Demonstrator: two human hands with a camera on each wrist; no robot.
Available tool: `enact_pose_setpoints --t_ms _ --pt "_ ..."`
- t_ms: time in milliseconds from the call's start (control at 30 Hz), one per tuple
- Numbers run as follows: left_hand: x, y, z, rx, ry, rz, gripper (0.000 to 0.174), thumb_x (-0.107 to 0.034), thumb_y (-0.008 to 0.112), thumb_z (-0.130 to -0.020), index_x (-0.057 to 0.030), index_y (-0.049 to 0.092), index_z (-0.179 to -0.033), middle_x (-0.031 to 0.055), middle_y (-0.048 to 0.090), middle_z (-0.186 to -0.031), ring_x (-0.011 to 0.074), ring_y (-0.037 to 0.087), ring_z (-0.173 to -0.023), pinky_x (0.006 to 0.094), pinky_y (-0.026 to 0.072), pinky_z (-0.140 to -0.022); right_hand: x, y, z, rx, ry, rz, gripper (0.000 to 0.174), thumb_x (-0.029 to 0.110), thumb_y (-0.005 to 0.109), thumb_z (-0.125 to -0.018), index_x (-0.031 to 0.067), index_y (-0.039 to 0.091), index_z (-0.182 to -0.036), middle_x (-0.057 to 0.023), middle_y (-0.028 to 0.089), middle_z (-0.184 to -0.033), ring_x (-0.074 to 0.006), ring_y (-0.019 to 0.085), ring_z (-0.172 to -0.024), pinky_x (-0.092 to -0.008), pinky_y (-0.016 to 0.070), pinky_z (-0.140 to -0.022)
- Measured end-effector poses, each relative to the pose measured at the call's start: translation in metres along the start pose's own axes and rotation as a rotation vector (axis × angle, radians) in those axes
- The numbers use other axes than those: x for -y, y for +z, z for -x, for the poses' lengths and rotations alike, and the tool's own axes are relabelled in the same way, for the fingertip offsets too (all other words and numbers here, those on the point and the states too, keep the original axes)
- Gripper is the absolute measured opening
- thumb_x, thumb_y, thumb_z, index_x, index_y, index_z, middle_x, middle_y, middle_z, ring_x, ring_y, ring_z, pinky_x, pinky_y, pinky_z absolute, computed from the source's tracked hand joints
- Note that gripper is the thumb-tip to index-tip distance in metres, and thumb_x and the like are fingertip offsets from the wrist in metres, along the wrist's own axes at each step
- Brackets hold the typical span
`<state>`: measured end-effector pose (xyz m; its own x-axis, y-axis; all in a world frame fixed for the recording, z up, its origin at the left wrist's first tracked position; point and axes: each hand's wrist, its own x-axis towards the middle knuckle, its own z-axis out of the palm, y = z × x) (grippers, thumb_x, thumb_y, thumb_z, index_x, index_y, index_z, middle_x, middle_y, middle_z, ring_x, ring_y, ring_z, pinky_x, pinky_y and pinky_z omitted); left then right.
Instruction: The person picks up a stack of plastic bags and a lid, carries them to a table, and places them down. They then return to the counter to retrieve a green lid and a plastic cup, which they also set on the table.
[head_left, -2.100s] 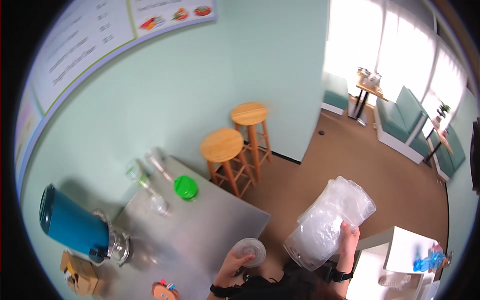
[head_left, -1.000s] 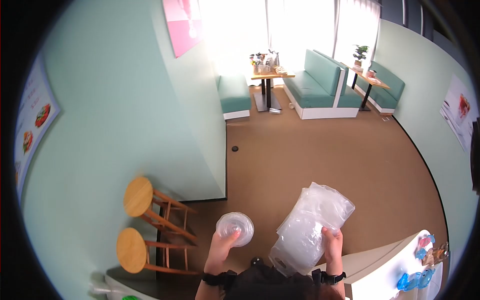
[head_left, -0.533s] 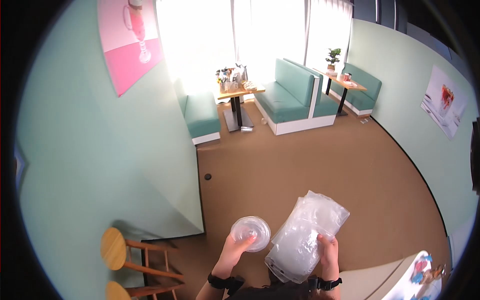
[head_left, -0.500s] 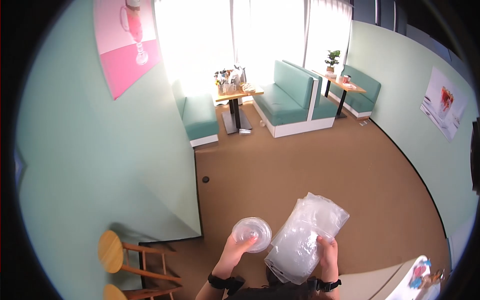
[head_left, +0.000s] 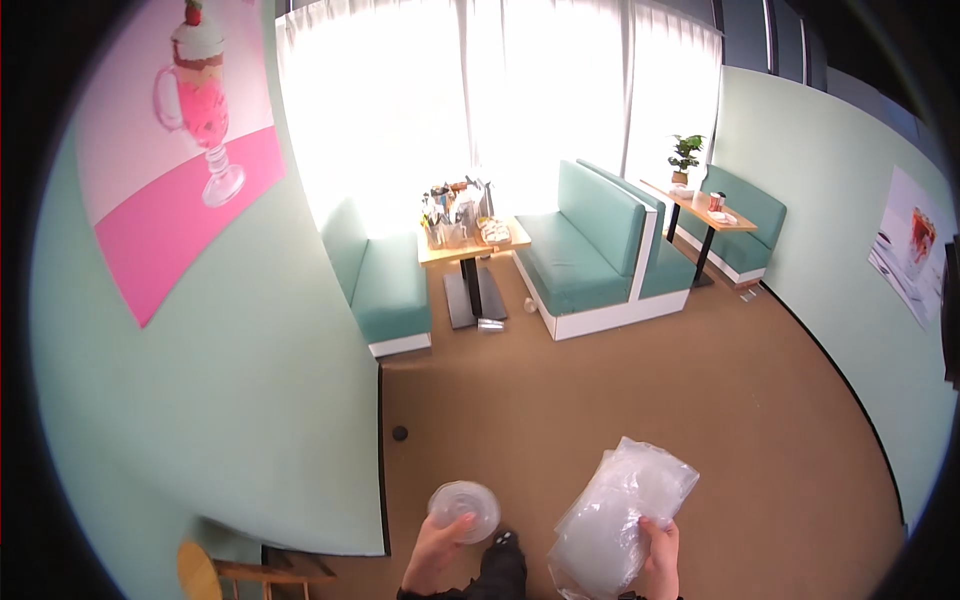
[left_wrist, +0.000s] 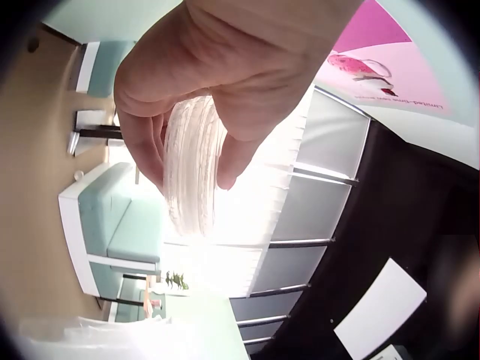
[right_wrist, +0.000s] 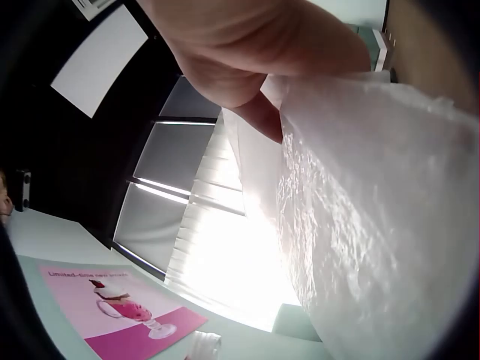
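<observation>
A person's bare left hand (head_left: 441, 543), thumb set opposite curved fingers, and bare right hand (head_left: 660, 556), thumb uppermost, extend forward at low height, well apart, wrists near the lower edge of the head view.

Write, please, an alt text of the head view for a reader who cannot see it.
A person's left hand holds round clear plastic lids, and the right hand holds wrinkled plastic bags, above a brown floor. Beyond are green booth seats and wooden tables before bright curtains; a pink drink poster hangs at left.
</observation>
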<state>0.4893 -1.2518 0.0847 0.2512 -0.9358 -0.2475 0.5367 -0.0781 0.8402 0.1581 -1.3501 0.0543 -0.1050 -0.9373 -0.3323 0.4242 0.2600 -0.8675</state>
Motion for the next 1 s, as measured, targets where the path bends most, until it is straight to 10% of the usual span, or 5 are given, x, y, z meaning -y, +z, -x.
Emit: enact_pose_setpoints --t_ms 300,600,1000 --pt "-0.051 0.009 -0.196 -0.055 -0.123 -0.098 0.041 -0.014 0.066 -0.075 -0.0008 0.048 -0.110 0.0067 0.057 -0.099 0.0199 0.055 -0.094 0.0354 0.0467 -0.079 0.025 0.083 -0.141 -0.081 0.029 0.051 0.028 -0.003 0.061 -0.072 -0.0013 0.056 -0.099 -0.0087 0.061 -0.091 -0.0177 0.057 -0.081 -0.0297 0.0463 -0.073" --pt "-0.042 0.181 -0.400 0.507 -0.196 -0.310 0.038 -0.012 0.063 -0.077 -0.0002 0.049 -0.110 0.0045 0.057 -0.099 0.0133 0.053 -0.092 0.0285 0.0427 -0.081 0.073 0.034 -0.245 -0.476 -0.150 0.006 0.029 -0.005 0.057 -0.072 -0.0017 0.054 -0.101 -0.0073 0.060 -0.093 -0.0158 0.057 -0.082 -0.0274 0.0447 -0.074" --pt "0.014 0.347 -0.594 0.356 -0.424 -0.034 0.036 -0.012 0.061 -0.078 0.0015 0.048 -0.109 0.0095 0.055 -0.101 0.0202 0.055 -0.093 0.0356 0.0462 -0.079 0.210 -0.006 -0.502 -0.458 -0.339 0.124 0.027 0.000 0.058 -0.075 -0.0033 0.054 -0.102 -0.0067 0.060 -0.093 -0.0128 0.056 -0.083 -0.0246 0.0435 -0.074"
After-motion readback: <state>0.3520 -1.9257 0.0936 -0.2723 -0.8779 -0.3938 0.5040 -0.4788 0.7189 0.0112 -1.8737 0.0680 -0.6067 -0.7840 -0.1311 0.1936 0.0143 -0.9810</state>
